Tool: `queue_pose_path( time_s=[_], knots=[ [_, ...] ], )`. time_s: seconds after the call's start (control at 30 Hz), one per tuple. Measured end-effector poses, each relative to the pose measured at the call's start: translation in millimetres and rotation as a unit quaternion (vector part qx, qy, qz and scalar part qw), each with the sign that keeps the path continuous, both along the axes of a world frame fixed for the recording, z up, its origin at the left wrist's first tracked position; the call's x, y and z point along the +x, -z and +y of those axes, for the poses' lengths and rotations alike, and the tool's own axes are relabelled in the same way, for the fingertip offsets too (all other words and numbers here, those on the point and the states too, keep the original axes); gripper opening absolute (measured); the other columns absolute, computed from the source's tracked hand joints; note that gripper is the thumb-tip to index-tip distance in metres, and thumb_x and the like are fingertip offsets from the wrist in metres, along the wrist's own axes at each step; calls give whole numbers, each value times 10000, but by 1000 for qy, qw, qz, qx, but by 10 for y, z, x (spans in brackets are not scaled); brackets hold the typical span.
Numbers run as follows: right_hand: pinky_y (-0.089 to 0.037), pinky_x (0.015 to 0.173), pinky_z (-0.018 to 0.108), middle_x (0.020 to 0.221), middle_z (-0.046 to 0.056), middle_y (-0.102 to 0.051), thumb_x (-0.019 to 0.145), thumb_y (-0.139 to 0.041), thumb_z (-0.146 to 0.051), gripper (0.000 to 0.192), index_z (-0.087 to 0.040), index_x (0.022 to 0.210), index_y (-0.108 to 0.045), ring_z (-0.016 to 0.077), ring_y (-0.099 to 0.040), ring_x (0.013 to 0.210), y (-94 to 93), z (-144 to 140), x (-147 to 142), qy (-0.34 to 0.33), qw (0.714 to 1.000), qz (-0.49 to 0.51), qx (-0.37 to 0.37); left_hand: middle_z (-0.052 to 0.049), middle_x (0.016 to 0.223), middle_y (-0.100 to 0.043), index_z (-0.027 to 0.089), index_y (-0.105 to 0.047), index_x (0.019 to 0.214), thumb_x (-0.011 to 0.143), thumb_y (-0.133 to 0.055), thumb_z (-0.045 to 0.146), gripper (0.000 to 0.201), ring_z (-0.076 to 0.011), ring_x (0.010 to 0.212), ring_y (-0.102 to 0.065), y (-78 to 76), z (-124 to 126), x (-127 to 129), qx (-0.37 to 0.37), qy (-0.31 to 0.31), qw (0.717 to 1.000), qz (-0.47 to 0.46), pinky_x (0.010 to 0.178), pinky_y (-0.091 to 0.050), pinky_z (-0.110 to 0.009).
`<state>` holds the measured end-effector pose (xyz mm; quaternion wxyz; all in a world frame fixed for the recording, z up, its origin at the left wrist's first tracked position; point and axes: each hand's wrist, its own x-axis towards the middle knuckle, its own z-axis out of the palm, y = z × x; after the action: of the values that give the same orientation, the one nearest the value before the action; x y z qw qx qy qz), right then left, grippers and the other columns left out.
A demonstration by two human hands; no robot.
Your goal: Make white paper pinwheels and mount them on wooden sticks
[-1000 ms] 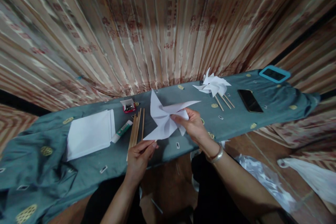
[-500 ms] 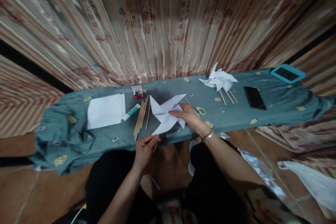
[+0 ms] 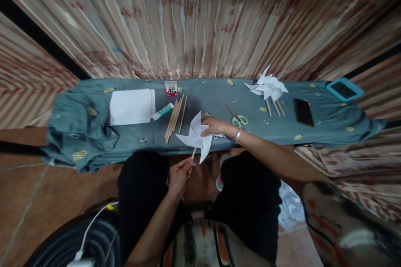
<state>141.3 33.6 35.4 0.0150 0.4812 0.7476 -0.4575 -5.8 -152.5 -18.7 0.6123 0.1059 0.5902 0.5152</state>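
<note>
A white paper pinwheel (image 3: 194,138) is held up over the front edge of the cloth-covered table, its blades spread out. Its thin wooden stick (image 3: 194,153) slants down into my left hand (image 3: 179,174), whose fingers are closed around it. My right hand (image 3: 215,126) pinches the pinwheel near its centre from the right; a small dark pin head shows there. Just left of the pinwheel lie several loose wooden sticks (image 3: 175,119). Green-handled scissors (image 3: 237,117) rest to the right, beyond my right wrist.
White paper sheets (image 3: 132,107), a glue tube (image 3: 163,111) and a small red box of pins (image 3: 171,89) lie on the left. Finished-looking pinwheels (image 3: 268,87), a black phone (image 3: 303,112) and a blue-framed device (image 3: 345,89) are on the right. A curtain (image 3: 200,25) hangs behind.
The pinwheel has come lower and nearer to me, turning so its front and stick show. My left hand stays closed at its lower side; my right hand has moved with it. The view has shifted.
</note>
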Motion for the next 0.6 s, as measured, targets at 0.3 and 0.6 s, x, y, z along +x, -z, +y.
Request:
queue_pose_path(
  time_s=[0.3, 0.6],
  knots=[
    [-371, 586, 243, 641, 2, -647, 664, -714, -156, 56, -143, 717, -726, 140, -555, 617, -203, 106, -206, -123, 982, -136, 34, -57, 601, -672, 121, -787, 766, 444, -867, 346, 401, -36, 449, -432, 16, -14, 23, -12, 2, 999, -45, 402, -229, -154],
    [-398, 611, 257, 644, 18, -671, 645, -729, -147, 21, -157, 660, -720, 174, -613, 673, -264, 161, -319, -141, 973, -182, 17, -57, 600, -675, 121, -781, 743, 399, -883, 329, 414, -48, 429, -447, -47, 10, 41, -33, -1, 996, -82, 377, -244, -170]
  ],
)
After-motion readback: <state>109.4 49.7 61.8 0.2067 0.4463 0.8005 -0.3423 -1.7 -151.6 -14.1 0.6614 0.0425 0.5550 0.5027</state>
